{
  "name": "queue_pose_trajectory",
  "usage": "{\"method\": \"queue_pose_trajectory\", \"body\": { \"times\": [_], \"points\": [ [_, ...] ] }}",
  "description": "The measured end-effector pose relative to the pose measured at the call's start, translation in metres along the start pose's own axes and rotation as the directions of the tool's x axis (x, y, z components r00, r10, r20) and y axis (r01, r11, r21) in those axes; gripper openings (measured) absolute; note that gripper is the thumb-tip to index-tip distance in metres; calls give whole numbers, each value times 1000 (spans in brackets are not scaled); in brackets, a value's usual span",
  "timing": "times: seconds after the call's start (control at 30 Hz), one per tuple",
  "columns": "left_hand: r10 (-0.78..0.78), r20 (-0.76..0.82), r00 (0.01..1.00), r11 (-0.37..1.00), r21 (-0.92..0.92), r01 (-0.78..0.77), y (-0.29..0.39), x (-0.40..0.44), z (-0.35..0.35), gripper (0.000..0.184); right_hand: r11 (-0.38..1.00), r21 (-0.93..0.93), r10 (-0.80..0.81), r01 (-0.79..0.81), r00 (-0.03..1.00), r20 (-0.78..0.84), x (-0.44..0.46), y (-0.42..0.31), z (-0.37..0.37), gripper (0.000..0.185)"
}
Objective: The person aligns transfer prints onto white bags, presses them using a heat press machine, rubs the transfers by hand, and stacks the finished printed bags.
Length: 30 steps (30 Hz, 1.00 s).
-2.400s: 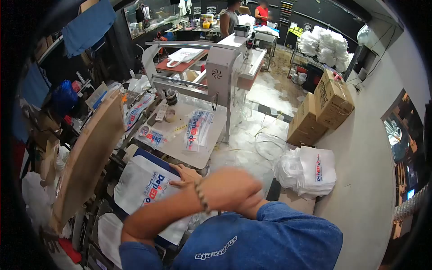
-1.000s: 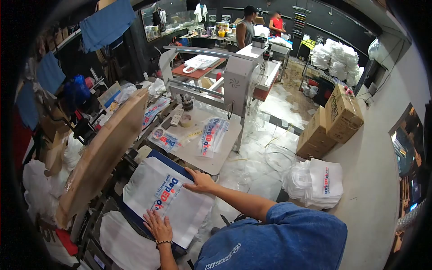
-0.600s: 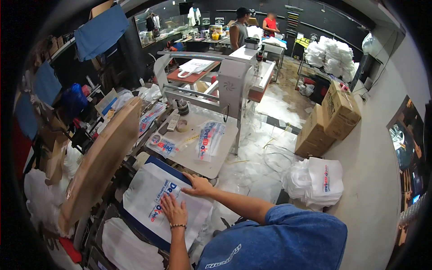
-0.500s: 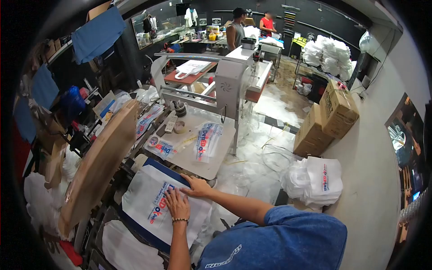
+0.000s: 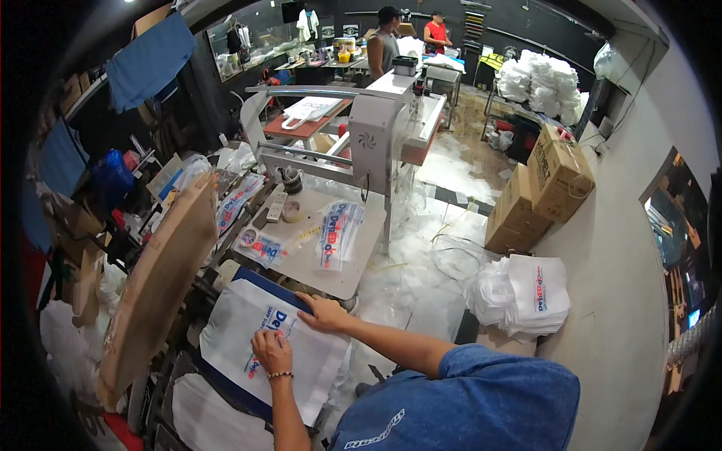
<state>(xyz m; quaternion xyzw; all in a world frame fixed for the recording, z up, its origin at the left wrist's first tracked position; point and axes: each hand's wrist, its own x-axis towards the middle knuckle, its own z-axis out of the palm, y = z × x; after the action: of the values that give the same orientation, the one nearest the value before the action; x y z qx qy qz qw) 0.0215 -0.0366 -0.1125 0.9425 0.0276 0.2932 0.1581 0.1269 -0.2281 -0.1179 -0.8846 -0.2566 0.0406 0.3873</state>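
Note:
A white bag (image 5: 233, 316) with a blue-and-red print (image 5: 280, 319) is spread over a dark blue board (image 5: 256, 279). My left hand (image 5: 271, 350), with a beaded bracelet on its wrist, rests on the print. Its fingers are curled in, and what they hold, if anything, is hidden. My right hand (image 5: 323, 312) lies at the bag's edge beside the board's far side, fingers stretched out and pressing down on the cloth. Behind them, printed transfer sheets (image 5: 340, 234) lie on a pale plate (image 5: 361, 263).
A heat press machine (image 5: 370, 143) stands beyond the plate. To the left leans a brown wrapped panel (image 5: 162, 278). Stacked printed bags (image 5: 519, 297) and cardboard boxes (image 5: 560, 177) stand along the right wall. Two people (image 5: 385, 41) are at the back near tables.
My left hand has gone from fingers spread flat on the print to curled fingers, shifting slightly left and down. My right hand stays at the bag's edge. The view has shifted a little.

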Motion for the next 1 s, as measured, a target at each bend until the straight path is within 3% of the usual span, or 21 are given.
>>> {"method": "queue_pose_trajectory", "body": {
  "times": [0.07,0.4,0.63,0.83,1.0],
  "points": [
    [-127,0,992,992,14,127,-5,-12,-19,12,1000,15,-8,8,1000,-5,1,3,3,65],
    [-321,13,947,947,6,321,-86,-96,-81,16,999,-6,37,-36,998,42,0,-7,-5,67],
    [-268,66,961,963,41,266,-56,-64,-69,13,999,-17,36,-35,998,44,0,-5,-5,69],
    [-170,131,977,979,-92,182,-15,-7,-8,10,999,1,44,-44,998,44,2,-2,0,65],
    [-93,164,982,991,-85,108,11,44,39,9,1000,10,19,-20,1000,9,3,2,5,64]
  ]
}}
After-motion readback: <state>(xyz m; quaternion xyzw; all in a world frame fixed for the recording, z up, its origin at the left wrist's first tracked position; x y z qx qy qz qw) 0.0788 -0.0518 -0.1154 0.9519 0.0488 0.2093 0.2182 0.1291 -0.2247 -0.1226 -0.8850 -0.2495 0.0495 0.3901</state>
